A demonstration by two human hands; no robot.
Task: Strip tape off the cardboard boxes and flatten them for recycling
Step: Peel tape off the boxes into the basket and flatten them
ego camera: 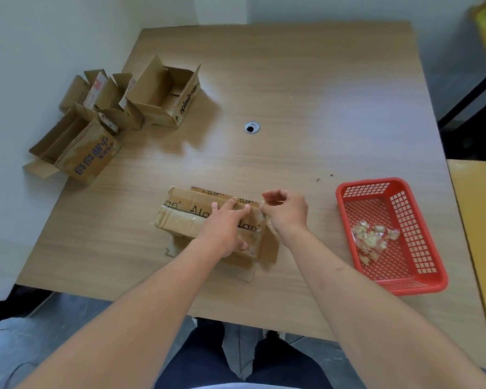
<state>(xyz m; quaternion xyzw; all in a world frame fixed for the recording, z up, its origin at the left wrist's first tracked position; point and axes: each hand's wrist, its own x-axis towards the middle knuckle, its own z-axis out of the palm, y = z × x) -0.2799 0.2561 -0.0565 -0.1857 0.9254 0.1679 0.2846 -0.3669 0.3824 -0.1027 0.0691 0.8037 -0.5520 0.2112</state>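
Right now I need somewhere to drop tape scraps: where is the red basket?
In the head view, the red basket sits on the table at its right edge, right of the right hand, with crumpled tape already inside.

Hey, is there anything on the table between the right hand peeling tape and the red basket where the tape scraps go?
Nothing visible. The right hand pinches tape at the box edge, and only bare table lies between it and the red basket.
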